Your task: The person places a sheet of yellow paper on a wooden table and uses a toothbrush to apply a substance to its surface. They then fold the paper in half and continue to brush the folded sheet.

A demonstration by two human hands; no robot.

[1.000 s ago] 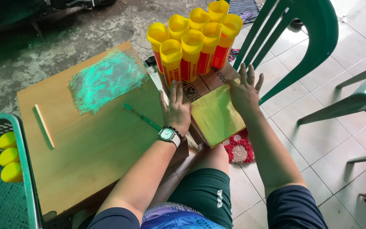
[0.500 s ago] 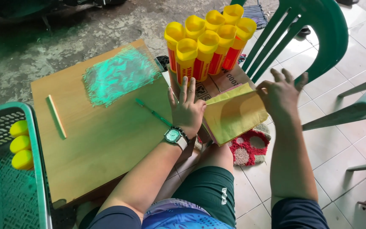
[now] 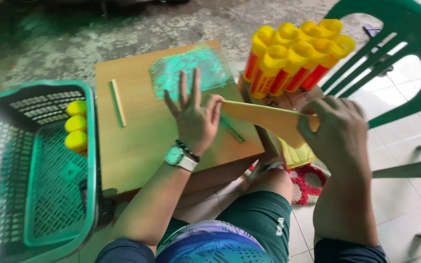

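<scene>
Sheet [image 3: 269, 119] now lifted off the stack, pinched in right hand [image 3: 339, 134]; left hand [image 3: 196, 119] open, fingers splayed, steadying its near edge above the tabletop [image 3: 137, 146].

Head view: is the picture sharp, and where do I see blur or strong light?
Head view: soft daylight, no hard shadows; the right hand and the yellow sheet it holds look smeared by motion; the left hand is slightly soft; the white floor tiles at right are bright, the green basket is blurred at the left edge.
</scene>
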